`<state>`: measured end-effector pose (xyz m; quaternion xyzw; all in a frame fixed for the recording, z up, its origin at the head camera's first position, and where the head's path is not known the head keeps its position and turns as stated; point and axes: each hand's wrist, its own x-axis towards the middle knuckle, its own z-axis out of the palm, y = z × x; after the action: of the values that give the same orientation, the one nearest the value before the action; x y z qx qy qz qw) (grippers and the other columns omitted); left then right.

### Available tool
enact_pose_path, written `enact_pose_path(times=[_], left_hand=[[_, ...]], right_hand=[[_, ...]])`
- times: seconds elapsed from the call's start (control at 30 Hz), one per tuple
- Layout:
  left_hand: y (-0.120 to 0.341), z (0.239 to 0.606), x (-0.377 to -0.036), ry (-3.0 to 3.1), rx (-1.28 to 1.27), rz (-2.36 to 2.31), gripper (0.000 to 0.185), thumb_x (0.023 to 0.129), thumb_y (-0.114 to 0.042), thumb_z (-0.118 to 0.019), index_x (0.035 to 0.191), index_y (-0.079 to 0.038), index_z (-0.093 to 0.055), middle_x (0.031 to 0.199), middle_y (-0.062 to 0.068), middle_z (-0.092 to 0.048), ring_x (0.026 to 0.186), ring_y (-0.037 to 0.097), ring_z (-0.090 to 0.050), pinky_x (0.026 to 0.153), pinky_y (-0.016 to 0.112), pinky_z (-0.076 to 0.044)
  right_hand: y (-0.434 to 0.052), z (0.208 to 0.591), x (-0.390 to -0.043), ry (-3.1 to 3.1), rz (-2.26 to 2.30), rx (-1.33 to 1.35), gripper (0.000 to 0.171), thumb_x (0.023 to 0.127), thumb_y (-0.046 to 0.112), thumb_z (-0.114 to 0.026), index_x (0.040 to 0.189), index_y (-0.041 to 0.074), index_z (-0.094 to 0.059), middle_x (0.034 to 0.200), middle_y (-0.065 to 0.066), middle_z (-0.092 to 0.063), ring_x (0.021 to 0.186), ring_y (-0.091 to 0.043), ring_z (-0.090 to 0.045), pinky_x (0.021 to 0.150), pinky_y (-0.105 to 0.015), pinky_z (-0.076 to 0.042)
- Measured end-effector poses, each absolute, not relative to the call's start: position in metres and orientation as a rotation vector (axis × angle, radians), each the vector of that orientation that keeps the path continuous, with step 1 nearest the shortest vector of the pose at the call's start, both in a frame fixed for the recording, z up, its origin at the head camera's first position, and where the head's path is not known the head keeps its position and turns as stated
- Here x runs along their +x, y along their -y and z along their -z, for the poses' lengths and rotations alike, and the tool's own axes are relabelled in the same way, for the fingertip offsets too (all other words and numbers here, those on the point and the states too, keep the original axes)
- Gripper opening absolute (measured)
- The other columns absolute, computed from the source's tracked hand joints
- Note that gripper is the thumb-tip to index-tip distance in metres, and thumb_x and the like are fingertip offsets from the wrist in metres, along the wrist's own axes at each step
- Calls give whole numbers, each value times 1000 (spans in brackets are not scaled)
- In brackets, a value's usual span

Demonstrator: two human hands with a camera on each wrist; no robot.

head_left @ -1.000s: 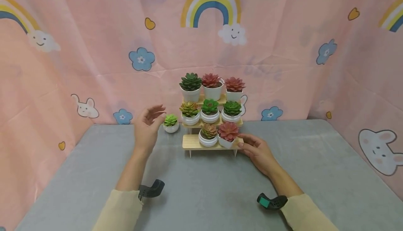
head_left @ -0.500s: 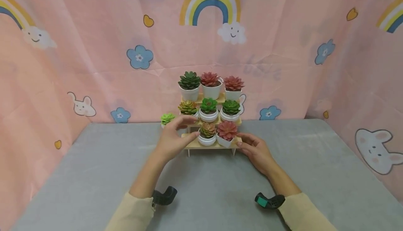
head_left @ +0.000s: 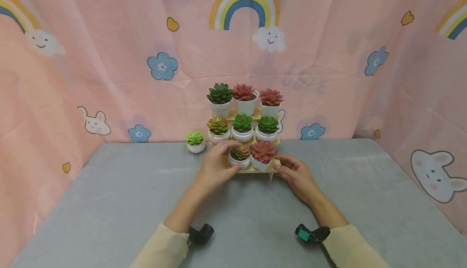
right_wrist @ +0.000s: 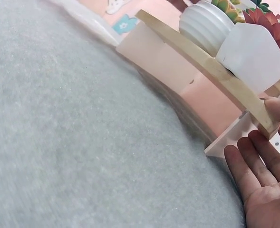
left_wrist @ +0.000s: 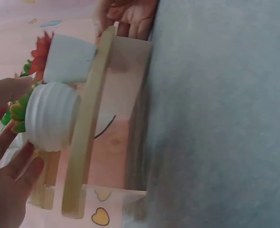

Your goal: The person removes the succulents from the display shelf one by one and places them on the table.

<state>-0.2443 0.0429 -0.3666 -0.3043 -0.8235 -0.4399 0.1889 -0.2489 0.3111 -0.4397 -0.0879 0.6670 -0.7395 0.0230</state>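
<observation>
My left hand [head_left: 216, 167] curls thumb and fingers round a small succulent in a ribbed white pot [left_wrist: 53, 116], on the left part of the lowest shelf. In the left wrist view its thumb lies by the leaves and the fingers reach behind the pot. My right hand [head_left: 299, 175] pinches the right end of the tiered wooden plant stand [right_wrist: 244, 97], thumb on the board and fingers beneath. Close by that grip, a red succulent in an angular white pot [head_left: 263, 154] sits on the same board. The stand's lower left end is hidden behind my left hand.
The middle tier holds a yellow-green succulent [head_left: 218, 127] and two green ones; a dark green succulent [head_left: 219, 95] and two red ones stand on top. A bright green potted succulent [head_left: 196, 142] is on the grey tabletop [head_left: 120, 203], left of the stand. Behind hangs a pink curtain [head_left: 313, 24].
My left hand has moved right, from beside the bright green succulent to the ribbed pot on the lowest shelf, and closed round it. My right hand keeps its hold on the stand.
</observation>
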Motion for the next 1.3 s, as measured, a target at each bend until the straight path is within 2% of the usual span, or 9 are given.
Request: enact_pose_path(times=[0.1,0.37,0.63,0.83,1.03,1.3], left_hand=[[-44,369,-244,2334,-844,1205,53,75,-3,-86,124,-7,-66,130,9,-66,130,23,-58,115,37,-44],[-43,376,-242,2388,-822,1019,52,77,-7,-86,124,-14,-66,136,1,-59,131,20,-57,112,39,-48],[-41,378,-244,2375,-834,983,54,77,-10,-88,126,-17,-65,135,1,-60,131,19,-57,111,39,-48],[-41,378,-244,2379,-821,945,54,77,-11,-88,125,-19,-66,133,-1,-60,126,18,-60,105,39,-53],[-49,381,-240,2441,-790,889,58,78,-19,-89,129,-18,-59,139,1,-53,127,20,-60,98,43,-56],[-51,380,-238,2403,-747,899,56,74,-9,-89,123,-16,-61,132,4,-57,122,22,-62,94,44,-55]], right_hand=[[-310,438,-249,-2050,2297,-277,24,100,10,-61,123,13,-63,116,9,-64,110,-4,-62,91,-20,-57],[-307,437,-251,-2068,2273,-284,26,100,12,-62,126,10,-62,118,8,-63,112,-4,-62,92,-20,-57],[-307,438,-251,-2063,2283,-309,23,100,12,-61,123,15,-64,117,9,-64,111,-4,-62,91,-20,-57],[-308,439,-250,-2052,2296,-316,21,101,11,-60,120,19,-64,114,10,-65,109,-3,-63,90,-20,-57],[-311,438,-248,-2035,2314,-312,21,101,10,-59,117,23,-65,113,11,-65,108,-2,-63,90,-20,-57],[-310,439,-247,-2040,2307,-293,21,102,11,-59,116,25,-65,113,12,-65,108,-2,-63,90,-19,-57]])
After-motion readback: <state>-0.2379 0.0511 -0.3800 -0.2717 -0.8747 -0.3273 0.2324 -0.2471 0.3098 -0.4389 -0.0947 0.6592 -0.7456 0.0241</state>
